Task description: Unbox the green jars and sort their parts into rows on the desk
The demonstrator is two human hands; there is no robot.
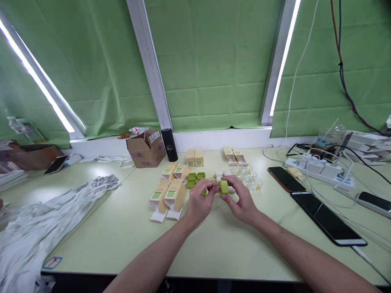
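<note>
Between the fingertips of my right hand [240, 199] is a small green square container [224, 186]. My left hand [201, 199] is pinched at the container's left side; a thin orange-brown bit shows at its fingertips, too small to name. Just behind my hands lie several green square cups [192, 179], some hidden by my left hand. White pieces [226, 173] sit partly covered behind my right hand. Clear plastic cups with yellow centres [255, 184] stand to the right. Left of my hands lie open tan cartons with green labels [175, 194], their white flaps toward me.
More tan cartons [194, 158] stand farther back, near a cardboard box [146, 149] and a black cylinder [169, 145]. White straps [61, 215] cover the left side. Phones [328, 217], a power strip [320, 173] and cables lie on the right.
</note>
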